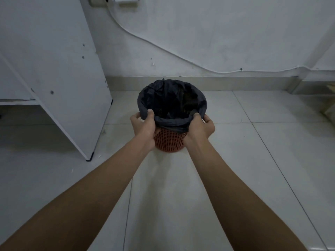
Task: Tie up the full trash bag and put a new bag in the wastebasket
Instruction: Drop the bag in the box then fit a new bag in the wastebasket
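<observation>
The black trash bag point(172, 100) lines the red wastebasket point(169, 142) on the tiled floor point(235, 160), near the wall. My left hand point(144, 124) and right hand point(201, 126) each pinch its folded rim. I judge I'm freeing it; next, gather the rim inward.

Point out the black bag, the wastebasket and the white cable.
black bag point(142, 102): head view, folded cuff at left rim.
wastebasket point(170, 142): head view, red mesh wall below the bag.
white cable point(163, 49): head view, middle of its sloping stretch.
</observation>
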A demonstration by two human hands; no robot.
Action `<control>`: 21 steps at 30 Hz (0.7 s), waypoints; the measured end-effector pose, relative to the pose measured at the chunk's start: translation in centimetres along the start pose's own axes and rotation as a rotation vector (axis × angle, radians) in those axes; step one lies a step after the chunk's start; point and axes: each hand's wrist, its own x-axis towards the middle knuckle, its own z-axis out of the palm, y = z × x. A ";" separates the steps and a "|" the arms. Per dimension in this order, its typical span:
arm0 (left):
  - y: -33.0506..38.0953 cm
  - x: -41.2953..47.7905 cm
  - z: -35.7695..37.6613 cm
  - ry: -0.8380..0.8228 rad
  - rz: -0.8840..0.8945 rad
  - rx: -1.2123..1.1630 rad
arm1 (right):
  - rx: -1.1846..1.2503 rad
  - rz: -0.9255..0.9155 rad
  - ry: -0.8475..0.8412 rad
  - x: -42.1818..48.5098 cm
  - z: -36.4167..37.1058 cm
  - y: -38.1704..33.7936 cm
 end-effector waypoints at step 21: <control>0.1 -1.4 0.9 0.136 -0.031 -0.168 | 0.198 0.174 -0.029 -1.0 -1.2 0.3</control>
